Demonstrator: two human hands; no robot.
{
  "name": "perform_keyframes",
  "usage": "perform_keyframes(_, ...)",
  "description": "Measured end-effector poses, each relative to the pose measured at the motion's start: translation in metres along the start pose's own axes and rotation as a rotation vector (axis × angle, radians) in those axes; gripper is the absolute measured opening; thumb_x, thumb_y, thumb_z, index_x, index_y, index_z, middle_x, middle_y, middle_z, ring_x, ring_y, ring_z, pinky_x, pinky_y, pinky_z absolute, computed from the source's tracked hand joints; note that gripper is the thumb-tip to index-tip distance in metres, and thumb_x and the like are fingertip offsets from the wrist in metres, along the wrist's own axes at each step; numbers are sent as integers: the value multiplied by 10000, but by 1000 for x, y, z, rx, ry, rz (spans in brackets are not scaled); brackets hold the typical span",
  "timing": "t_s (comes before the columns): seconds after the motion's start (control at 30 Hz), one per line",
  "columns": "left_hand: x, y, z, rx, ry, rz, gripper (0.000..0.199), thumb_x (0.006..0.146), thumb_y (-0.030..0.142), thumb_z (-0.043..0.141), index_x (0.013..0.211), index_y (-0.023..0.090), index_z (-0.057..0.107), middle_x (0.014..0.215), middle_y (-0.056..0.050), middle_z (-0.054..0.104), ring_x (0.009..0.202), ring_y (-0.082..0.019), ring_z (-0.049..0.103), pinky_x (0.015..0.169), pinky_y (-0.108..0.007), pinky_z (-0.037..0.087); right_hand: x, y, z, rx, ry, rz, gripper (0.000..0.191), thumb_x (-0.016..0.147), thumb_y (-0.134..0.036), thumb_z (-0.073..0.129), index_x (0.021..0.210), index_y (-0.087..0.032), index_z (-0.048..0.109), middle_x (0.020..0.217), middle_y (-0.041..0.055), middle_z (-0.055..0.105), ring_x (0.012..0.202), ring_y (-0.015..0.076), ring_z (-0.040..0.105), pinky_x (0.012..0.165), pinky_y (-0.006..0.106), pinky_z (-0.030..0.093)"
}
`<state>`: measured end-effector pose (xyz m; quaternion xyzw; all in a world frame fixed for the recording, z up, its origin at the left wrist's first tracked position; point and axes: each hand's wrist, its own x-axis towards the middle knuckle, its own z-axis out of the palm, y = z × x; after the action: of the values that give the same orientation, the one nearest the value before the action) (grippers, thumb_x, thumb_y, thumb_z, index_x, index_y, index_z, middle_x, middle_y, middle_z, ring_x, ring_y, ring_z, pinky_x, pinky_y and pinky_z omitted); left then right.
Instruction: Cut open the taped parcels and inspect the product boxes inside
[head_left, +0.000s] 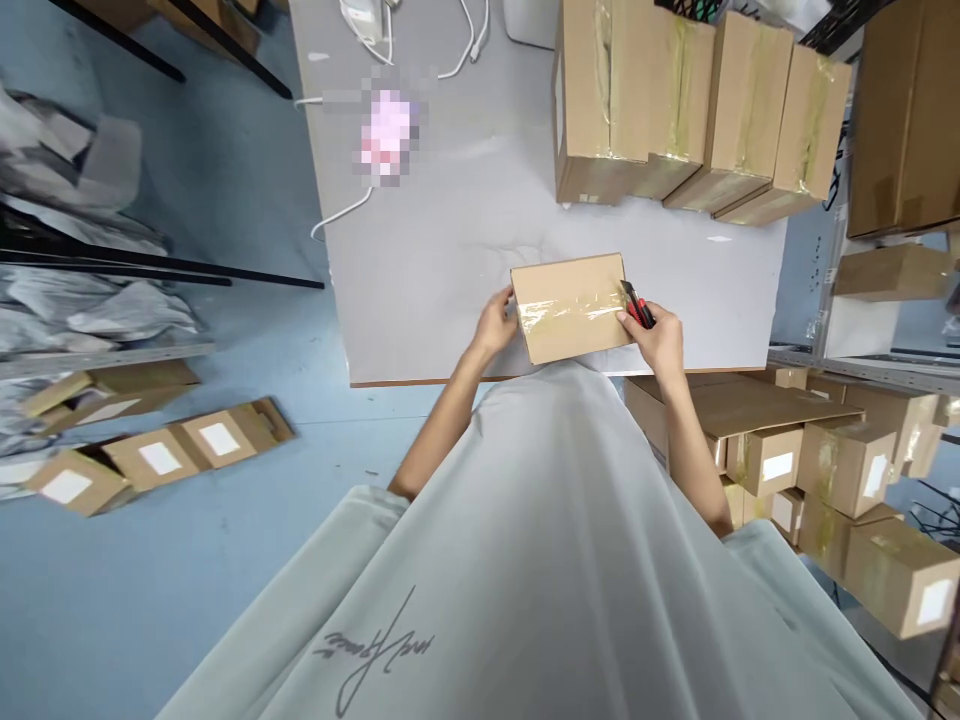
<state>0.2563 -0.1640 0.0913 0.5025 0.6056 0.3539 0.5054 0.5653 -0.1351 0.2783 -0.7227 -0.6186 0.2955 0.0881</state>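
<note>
A small brown cardboard box [571,280] with shiny clear tape across its top lies at the near edge of the grey table [442,250], close to my body. My left hand [496,324] grips the box's left end, its fingertips partly hidden behind the edge. At the right end, my right hand [657,338] holds a red and black box cutter [639,308], with its dark tip pointing up and left over the box's corner. The thumb of this hand also touches the box.
Four taped cartons [675,100] stand in a row at the table's back right. White cables [345,212] and a blurred pink item [388,130] lie at the back left. Boxes [847,460] are stacked low at the right; others [159,456] sit on the floor at the left.
</note>
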Motion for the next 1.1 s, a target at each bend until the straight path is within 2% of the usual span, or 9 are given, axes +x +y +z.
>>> perform_keyframes(0.07,-2,22,-21,-53,93,-7,576,1050,487,583,1567,256,684,1613,-135,708,1463,-316,696,1264,-551,575,-9,-12,7,-79,26,-13,439,1091,-569,614,1161,-190,825,1075,135,822,954,308,730,888,385,566)
perform_keyframes(0.13,-3,49,-40,-79,86,40,517,1119,535,530,1523,276,721,1578,-99,724,1469,-298,694,1244,-493,597,-17,-19,10,-163,63,-17,501,1136,-574,524,1255,-189,822,1167,177,819,1025,342,747,934,423,579)
perform_keyframes(0.23,-2,83,-57,-30,15,131,428,1053,501,703,1407,274,781,1475,-80,748,1388,-304,727,1212,-490,625,-33,-31,8,-287,124,2,595,1175,-585,434,1450,-174,764,1340,247,777,1143,389,765,969,471,595)
perform_keyframes(0.3,2,92,-62,-23,-25,161,403,995,436,783,1361,266,792,1430,-72,747,1322,-293,750,1197,-495,638,-47,-45,7,-329,135,4,639,1201,-560,363,1610,-160,648,1466,280,732,1230,403,761,990,483,601)
perform_keyframes(0.4,9,89,-65,-52,-74,173,408,964,406,818,1342,256,793,1399,-63,743,1282,-285,763,1204,-513,636,-71,-79,15,-269,10,-21,622,1227,-475,270,1724,-185,506,1437,241,786,1214,388,788,975,468,616)
perform_keyframes(0.5,13,80,-65,-72,-98,174,442,945,441,852,1341,252,794,1380,-63,744,1261,-288,771,1202,-513,637,-85,-118,34,-228,-178,-70,578,1227,-457,314,1711,-235,539,1312,168,863,1142,390,828,946,438,624)
perform_keyframes(0.6,15,75,-63,-79,-106,176,467,946,484,866,1349,260,792,1355,-63,745,1259,-290,768,1179,-491,645,-88,-148,52,-319,-277,-75,565,1227,-441,357,1704,-230,573,1344,154,870,1169,393,837,961,417,617)
perform_keyframes(0.87,15,75,-57,-100,-86,192,426,905,405,858,1293,234,809,1293,-66,770,1207,-274,770,1113,-443,664,-94,-176,63,-470,-329,23,579,1233,-370,356,1764,-210,522,1393,162,857,1240,366,828,1022,401,602)
perform_keyframes(1.1,9,81,-53,-128,-18,160,365,881,373,866,1223,252,825,1268,-68,794,1147,-247,789,1059,-391,681,-101,-210,76,-573,-321,168,573,1235,-283,338,1765,-130,492,1314,219,862,1200,351,837,1043,415,596)
